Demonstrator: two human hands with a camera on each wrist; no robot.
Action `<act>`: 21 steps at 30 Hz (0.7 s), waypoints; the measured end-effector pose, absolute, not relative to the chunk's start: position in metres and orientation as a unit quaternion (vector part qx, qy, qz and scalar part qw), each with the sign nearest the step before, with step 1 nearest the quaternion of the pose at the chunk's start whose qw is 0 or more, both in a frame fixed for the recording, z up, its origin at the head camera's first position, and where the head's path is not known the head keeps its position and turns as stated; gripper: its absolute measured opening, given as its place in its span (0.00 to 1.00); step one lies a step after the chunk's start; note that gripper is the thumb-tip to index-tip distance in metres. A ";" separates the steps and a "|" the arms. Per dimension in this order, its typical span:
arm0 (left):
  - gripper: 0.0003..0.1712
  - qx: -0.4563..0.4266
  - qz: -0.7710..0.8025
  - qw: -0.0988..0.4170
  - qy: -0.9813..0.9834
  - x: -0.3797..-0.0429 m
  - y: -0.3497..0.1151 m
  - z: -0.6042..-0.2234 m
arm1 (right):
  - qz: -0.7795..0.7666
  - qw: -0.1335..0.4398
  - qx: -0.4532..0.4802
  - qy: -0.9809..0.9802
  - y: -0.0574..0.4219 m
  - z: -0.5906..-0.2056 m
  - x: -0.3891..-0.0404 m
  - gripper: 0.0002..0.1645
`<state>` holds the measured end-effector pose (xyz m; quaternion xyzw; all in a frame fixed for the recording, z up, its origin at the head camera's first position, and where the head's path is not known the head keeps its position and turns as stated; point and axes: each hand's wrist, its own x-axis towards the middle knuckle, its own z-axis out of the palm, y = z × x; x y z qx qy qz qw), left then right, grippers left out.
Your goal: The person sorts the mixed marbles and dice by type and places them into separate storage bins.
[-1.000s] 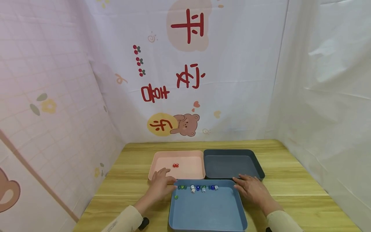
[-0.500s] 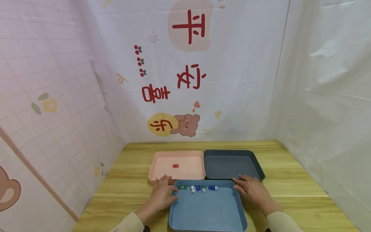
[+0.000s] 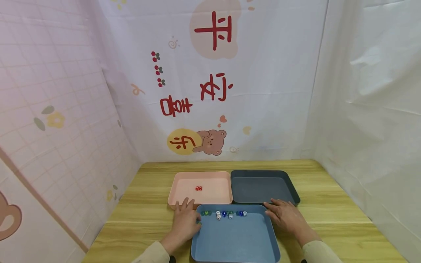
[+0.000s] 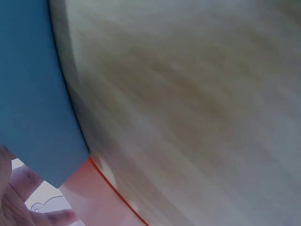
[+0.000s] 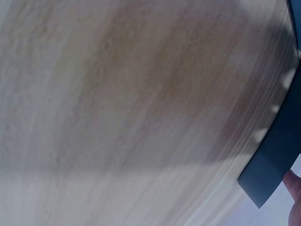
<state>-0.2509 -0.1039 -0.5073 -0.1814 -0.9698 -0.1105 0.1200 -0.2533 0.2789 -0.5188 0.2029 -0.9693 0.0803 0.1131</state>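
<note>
My left hand (image 3: 185, 221) is at the left wall of the blue tray (image 3: 236, 241). Its thumb and index finger close around a small green marble (image 3: 199, 223), mostly covered by the fingertips. Along the tray's far side lie several more green marbles (image 3: 206, 213), white dice (image 3: 218, 216) and blue dice (image 3: 224, 214). My right hand (image 3: 285, 215) rests, fingers extended, at the tray's far right corner and the near edge of the dark tray. In the left wrist view, part of the left hand (image 4: 19, 202) shows beyond the tray wall; a right fingertip (image 5: 292, 183) shows in the right wrist view.
Behind the blue tray stand a pink tray (image 3: 213, 190) holding two red dice (image 3: 198, 188) and, to its right, a dark grey-blue tray (image 3: 263, 186). All sit on a wood-grain table (image 3: 342, 219), with printed white cloth (image 3: 269, 109) hanging behind and at the sides.
My left hand has come down over the blue tray's left rim, and its thumb and index finger have drawn together around the single green marble there. The right hand keeps its place.
</note>
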 end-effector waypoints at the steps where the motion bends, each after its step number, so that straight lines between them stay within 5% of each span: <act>1: 0.03 -0.180 -0.108 0.119 -0.971 -0.251 -0.103 -0.507 | 0.080 0.114 0.202 -0.969 0.279 -0.519 -0.253 0.24; 21: 0.06 -0.204 -0.109 0.129 -0.964 -0.255 -0.098 -0.503 | 0.079 0.101 0.197 -0.972 0.278 -0.518 -0.254 0.25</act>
